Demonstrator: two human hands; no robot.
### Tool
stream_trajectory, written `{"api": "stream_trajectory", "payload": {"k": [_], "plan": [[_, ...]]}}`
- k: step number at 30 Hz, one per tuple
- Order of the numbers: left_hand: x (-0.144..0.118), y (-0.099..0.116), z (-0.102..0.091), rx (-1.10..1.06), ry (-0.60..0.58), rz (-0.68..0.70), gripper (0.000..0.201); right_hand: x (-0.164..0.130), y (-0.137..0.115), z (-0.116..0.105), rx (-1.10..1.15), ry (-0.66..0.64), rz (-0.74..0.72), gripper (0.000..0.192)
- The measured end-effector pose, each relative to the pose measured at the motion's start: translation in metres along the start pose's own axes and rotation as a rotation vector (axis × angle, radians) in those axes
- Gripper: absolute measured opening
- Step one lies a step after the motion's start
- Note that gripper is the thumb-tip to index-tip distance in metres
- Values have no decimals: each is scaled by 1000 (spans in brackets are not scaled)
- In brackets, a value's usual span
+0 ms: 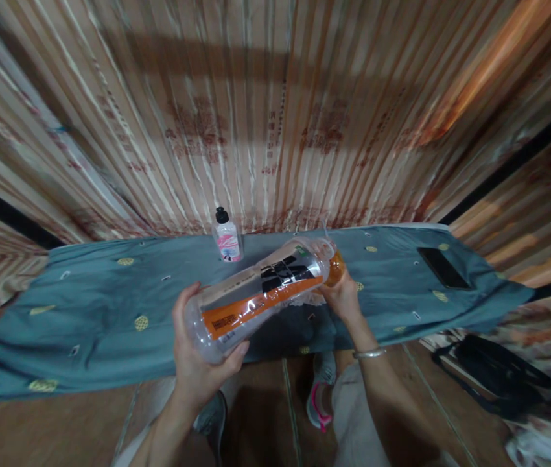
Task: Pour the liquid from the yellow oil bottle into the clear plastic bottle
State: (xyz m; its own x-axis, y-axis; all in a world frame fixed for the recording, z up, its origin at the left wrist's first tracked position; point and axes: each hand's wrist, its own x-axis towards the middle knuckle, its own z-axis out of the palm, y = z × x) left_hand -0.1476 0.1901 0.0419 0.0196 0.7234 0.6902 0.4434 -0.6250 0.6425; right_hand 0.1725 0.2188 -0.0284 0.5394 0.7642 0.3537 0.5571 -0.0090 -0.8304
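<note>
A large clear plastic bottle with an orange and black label lies tilted in front of me, its upper end to the right. My left hand is wrapped around its bottom end. My right hand is closed around a small amber-coloured container at the big bottle's mouth end. Whether the two touch there is hard to make out. A clear, crinkled plastic piece shows beneath the big bottle, near my right fingers. Upright behind the left part of the bottle stands a small pump bottle with a black top and pink label.
A long narrow surface is covered with a teal patterned cloth. A black phone lies on its right part. Striped curtains hang directly behind. Down on the floor at right is a black bag; my shoes are below the front edge.
</note>
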Motion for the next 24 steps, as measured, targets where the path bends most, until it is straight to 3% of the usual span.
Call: {"api": "stream_trajectory", "payload": {"k": [11,24], "plan": [[2,-1,1,0,9,56,86,1,4,-1,-26,-13,-3,76],[5,-2,3,-35,15,-27,87,1,11,2,32,-18,0,73]]}}
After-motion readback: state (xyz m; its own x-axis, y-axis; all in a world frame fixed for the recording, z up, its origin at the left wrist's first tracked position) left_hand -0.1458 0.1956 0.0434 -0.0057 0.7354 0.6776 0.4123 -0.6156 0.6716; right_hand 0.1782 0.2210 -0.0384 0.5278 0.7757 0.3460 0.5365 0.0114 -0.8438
